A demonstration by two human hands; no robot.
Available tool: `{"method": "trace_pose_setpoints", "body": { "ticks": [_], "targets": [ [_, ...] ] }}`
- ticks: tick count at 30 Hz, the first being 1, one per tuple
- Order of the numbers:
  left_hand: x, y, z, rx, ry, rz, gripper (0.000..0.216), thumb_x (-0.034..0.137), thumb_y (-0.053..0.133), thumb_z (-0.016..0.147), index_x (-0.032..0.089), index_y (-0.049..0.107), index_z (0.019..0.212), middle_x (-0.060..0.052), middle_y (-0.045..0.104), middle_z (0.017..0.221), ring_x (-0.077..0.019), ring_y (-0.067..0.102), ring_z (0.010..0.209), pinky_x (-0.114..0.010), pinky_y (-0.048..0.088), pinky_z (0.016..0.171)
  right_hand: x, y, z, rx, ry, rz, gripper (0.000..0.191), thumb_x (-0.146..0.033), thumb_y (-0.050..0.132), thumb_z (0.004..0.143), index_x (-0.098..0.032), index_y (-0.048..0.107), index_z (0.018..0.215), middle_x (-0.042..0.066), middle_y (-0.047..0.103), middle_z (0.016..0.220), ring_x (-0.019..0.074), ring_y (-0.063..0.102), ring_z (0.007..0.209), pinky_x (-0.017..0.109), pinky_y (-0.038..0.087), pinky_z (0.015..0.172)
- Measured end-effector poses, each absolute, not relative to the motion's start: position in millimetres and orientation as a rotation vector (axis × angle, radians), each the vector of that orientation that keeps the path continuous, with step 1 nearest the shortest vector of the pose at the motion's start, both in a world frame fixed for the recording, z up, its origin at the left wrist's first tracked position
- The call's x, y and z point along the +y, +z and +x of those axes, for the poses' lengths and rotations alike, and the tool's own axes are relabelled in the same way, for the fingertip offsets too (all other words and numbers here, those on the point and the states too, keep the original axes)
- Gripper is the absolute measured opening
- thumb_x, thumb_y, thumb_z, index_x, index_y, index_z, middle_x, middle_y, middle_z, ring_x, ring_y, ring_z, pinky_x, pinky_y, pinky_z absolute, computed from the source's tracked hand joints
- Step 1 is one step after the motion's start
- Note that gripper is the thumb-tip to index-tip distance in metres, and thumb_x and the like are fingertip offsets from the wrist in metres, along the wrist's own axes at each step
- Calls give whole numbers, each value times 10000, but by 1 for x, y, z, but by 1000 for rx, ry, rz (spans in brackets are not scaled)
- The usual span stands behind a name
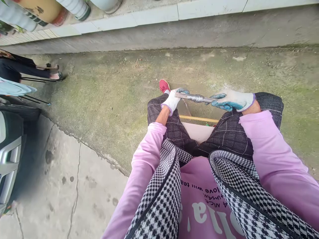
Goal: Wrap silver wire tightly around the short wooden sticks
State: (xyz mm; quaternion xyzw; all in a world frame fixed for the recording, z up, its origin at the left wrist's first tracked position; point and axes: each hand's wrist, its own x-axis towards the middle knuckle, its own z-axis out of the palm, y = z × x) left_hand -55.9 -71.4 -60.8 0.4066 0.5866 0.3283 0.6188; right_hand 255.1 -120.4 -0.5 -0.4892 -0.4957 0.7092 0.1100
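Both my hands wear white gloves with blue-grey coated palms and fingers. Across the space above my knees runs a rod (208, 99), with bright silver wire (195, 98) wound in a thick coil round its middle. My left hand (175, 99) is closed round the rod's left, wood-coloured end. At the other end, my right hand (230, 99) has its fingers wrapped round the grey, metal-looking part. The rod lies nearly level, tilting slightly down to the right. Its right tip is hidden inside my right glove.
Between my thighs show a pale pink seat (196, 132) and a yellow bar (198, 119). A tiled ledge (154, 17) with several pots crosses the top. At left are a person's legs (27, 68) and a car (10, 156). Mossy ground (107, 96) meets cracked concrete (97, 192).
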Motion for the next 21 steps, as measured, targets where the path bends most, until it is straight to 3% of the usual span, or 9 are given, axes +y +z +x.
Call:
{"method": "trace_pose_setpoints", "body": {
  "ticks": [6, 10, 13, 16, 21],
  "targets": [
    [-77, -50, -55, 1447, 716, 1035, 158, 36, 805, 880, 179, 761, 827, 34, 724, 735, -115, 604, 722, -258, 527, 767, -121, -6, 255, -1696, 2087, -1598, 480, -650, 1025, 791, -257, 916, 1042, -5, 577, 676, 137, 419, 568, 264, 293, 466],
    [-82, -49, -54, 1429, 634, 1193, 127, 51, 784, 822, 177, 780, 804, 3, 770, 806, -150, 672, 821, -277, 569, 859, -121, -13, 246, -1912, 2002, -1650, 478, -674, 969, 833, -254, 913, 1056, 5, 585, 661, 174, 449, 592, 296, 315, 493],
    [-86, -51, -49, 1387, 581, 1289, 127, 47, 779, 825, 171, 802, 809, -14, 797, 846, -170, 703, 866, -286, 578, 903, -116, -20, 232, -2129, 1800, -1782, 301, -505, 878, 960, -213, 888, 1032, 9, 635, 689, 177, 531, 650, 293, 373, 561],
    [-90, -52, -42, 1372, 540, 1302, 140, 55, 773, 870, 170, 798, 795, 10, 749, 769, -152, 675, 791, -283, 568, 874, -107, -24, 221, -2147, 1599, -1984, 195, -374, 805, 1011, -184, 851, 1015, 12, 642, 695, 172, 560, 647, 291, 400, 588],
    [-92, -50, -36, 1327, 543, 1129, 156, 55, 718, 965, 147, 840, 934, 20, 764, 758, -109, 676, 704, -240, 531, 752, -100, -20, 225, -1564, 1511, -2035, 373, -536, 854, 1030, -199, 844, 1187, -21, 539, 681, 160, 467, 564, 300, 401, 553]
  ]
}}
